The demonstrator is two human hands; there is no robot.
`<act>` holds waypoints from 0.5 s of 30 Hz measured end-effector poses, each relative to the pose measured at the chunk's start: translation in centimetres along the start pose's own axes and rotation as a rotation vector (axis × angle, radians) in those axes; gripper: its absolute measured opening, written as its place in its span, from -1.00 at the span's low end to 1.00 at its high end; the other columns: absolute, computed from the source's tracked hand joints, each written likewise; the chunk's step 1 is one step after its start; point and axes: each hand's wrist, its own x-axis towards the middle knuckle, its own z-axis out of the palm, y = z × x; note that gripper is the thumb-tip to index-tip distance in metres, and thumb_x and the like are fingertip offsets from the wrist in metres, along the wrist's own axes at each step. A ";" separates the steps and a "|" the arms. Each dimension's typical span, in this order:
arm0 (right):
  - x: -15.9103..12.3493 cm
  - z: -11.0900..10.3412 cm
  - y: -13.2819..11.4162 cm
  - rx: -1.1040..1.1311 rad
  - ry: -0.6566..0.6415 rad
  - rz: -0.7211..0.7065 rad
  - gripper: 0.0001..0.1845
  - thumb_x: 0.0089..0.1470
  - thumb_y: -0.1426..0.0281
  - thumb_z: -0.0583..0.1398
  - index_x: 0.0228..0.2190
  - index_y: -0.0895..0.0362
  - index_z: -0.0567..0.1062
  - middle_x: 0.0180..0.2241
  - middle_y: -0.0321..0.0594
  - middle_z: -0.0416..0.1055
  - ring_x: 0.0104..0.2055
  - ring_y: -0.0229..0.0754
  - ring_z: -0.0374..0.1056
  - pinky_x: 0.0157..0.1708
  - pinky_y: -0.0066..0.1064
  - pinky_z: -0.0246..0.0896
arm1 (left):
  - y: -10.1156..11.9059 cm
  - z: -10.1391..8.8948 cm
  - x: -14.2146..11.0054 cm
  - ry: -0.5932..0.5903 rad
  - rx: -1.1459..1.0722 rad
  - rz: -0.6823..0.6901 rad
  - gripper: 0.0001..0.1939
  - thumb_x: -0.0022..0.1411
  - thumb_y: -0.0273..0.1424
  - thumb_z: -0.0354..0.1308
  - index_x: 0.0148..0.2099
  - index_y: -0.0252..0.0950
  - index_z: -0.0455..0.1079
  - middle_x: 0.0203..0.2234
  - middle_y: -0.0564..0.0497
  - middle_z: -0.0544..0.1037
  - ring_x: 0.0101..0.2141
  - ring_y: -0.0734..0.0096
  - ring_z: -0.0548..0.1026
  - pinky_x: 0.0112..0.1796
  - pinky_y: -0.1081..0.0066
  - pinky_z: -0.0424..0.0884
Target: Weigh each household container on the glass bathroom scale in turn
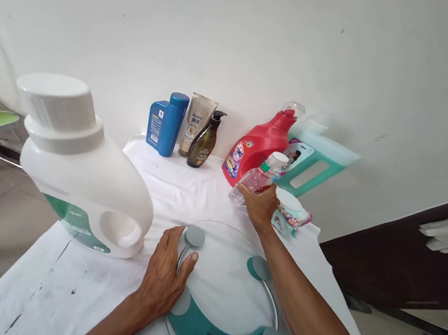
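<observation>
A round glass scale (pixel 227 282) with a teal base and a lit digital display lies on the white-covered table (pixel 47 297). My left hand (pixel 167 273) rests flat on the scale's far left rim, fingers spread. My right hand (pixel 260 203) is closed around a small clear bottle (pixel 261 177) of pink liquid with a white cap, held tilted just above the table beyond the scale. A small pouch with a white lid (pixel 291 213) lies right beside that hand.
A large white detergent jug (pixel 83 169) stands left of the scale. Along the wall stand a blue bottle (pixel 167 124), a beige tube (pixel 196 121), a dark pump bottle (pixel 204 142), a red detergent bottle (pixel 261 143) and a teal jug (pixel 317 157). The table's right edge drops off near the pouch.
</observation>
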 end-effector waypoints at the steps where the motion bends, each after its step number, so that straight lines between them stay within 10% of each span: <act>1: -0.1 0.1 0.1 -0.002 -0.005 0.001 -0.22 -0.30 0.03 0.48 -0.10 0.15 0.41 -0.09 0.15 0.55 0.02 0.30 0.46 0.13 0.10 0.29 | 0.0 0.0 0.0 -0.001 -0.001 0.001 -0.59 0.56 -0.20 -0.01 0.35 -0.14 0.14 0.17 -0.16 0.44 0.16 0.05 0.47 0.15 -0.05 0.48; 7: -1.5 -1.7 -0.9 0.012 0.022 -0.087 0.00 -0.25 0.07 0.48 0.12 0.30 0.32 0.19 0.41 0.31 0.29 0.37 0.22 0.31 0.18 0.12 | 0.0 -0.1 -0.2 0.009 -0.016 0.011 -0.62 0.54 -0.23 0.02 0.30 -0.18 0.20 0.13 -0.16 0.44 0.11 0.07 0.48 0.14 -0.02 0.48; 11: -6.3 -4.9 -5.0 0.076 0.116 -0.455 0.17 -0.11 -0.06 0.45 0.31 0.28 0.15 0.40 0.42 -0.01 0.47 0.38 -0.06 0.41 0.32 -0.11 | -0.2 0.0 -0.2 0.017 -0.023 0.033 -0.63 0.53 -0.23 0.03 0.28 -0.21 0.23 0.15 -0.19 0.43 0.13 0.04 0.46 0.17 -0.05 0.46; 15: -14.4 -7.1 -12.1 0.453 -0.529 -0.549 -0.21 0.02 -0.09 0.40 0.15 0.03 0.40 0.23 -0.01 0.39 0.24 0.10 0.35 0.18 0.08 0.38 | -1.0 0.7 -0.2 0.064 -0.011 0.073 -0.60 0.52 -0.20 0.03 0.29 -0.21 0.23 0.16 -0.22 0.45 0.18 -0.02 0.44 0.19 -0.14 0.44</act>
